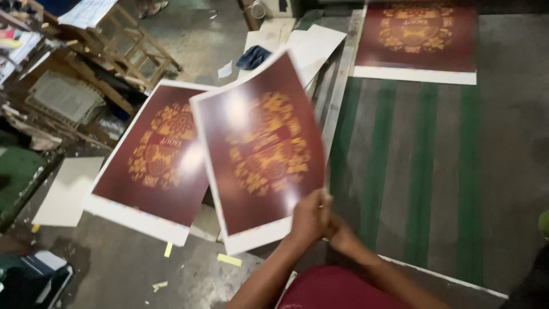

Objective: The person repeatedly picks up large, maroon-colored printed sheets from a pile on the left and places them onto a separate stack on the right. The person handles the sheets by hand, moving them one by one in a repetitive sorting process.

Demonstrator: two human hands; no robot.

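Head view, looking down. Both hands meet at the lower corner of a glossy maroon printed sheet (260, 149) bearing a gold ornamental emblem and a white margin. The left hand (309, 217) has its grip closed on the sheet's near edge at about 5 o'clock of the sheet; the right hand (341, 233) lies just beside and partly behind the left hand, and whether its grip holds the sheet cannot be told. The sheet is raised and tilted, its far corner toward 12 o'clock, with glare on its surface. At 9 o'clock of it, a stack of like maroon sheets (151, 163) lies flat on the floor (120, 269). At 3 o'clock runs a grey surface with green stripes (423, 171); at its far end, toward 1 o'clock, lies another maroon sheet (416, 40). Wooden frames (123, 43) stand at 10 o'clock.
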